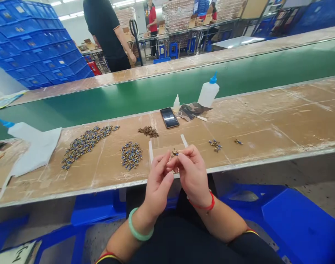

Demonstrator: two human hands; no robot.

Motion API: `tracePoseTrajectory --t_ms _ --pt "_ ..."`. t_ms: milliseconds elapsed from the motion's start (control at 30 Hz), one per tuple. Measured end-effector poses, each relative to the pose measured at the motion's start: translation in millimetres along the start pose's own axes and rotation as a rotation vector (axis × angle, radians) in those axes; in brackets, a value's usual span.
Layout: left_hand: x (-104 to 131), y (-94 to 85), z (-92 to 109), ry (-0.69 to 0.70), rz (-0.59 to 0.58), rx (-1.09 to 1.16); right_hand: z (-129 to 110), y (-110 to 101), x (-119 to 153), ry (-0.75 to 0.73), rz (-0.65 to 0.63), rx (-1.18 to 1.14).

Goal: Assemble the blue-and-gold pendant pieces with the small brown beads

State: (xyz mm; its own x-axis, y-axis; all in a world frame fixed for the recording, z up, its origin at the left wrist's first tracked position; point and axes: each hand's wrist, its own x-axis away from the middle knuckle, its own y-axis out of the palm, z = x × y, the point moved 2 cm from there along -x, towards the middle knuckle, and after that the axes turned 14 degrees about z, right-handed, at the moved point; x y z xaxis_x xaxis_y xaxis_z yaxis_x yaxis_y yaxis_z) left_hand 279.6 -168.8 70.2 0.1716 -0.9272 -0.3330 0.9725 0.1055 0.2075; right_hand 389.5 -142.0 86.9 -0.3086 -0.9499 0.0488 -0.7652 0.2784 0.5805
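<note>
My left hand (157,183) and my right hand (194,175) meet over the table's front edge, fingertips close together. The right thumb and forefinger are pinched. The left fingers are bent inward and closed. What they grip is too small and too hidden to name. Some small blue and gold metal pieces (175,152) show just beyond the fingertips; whether they are held or lying on the table, I cannot tell. To the left lies a round pile of similar pieces (131,155). A few more pieces (215,145) lie right of my hands, and a smaller group (238,142) farther right.
A long heap of blue and gold pieces (86,145) spreads leftward. Beyond my hands are small brown pieces (148,131), a phone (169,117), a small dropper bottle (176,103) and a white squeeze bottle (208,94). A green conveyor belt (123,96) runs behind; a person (108,33) stands past it.
</note>
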Motion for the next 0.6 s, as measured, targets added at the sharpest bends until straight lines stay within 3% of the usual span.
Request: tracePoseTrajectory --t_ms 600 --pt "-1.3 -3.2 -1.9 0.056 0.02 -0.102 -0.9 -0.2 3.0 -0.054 -0.042 0.011"
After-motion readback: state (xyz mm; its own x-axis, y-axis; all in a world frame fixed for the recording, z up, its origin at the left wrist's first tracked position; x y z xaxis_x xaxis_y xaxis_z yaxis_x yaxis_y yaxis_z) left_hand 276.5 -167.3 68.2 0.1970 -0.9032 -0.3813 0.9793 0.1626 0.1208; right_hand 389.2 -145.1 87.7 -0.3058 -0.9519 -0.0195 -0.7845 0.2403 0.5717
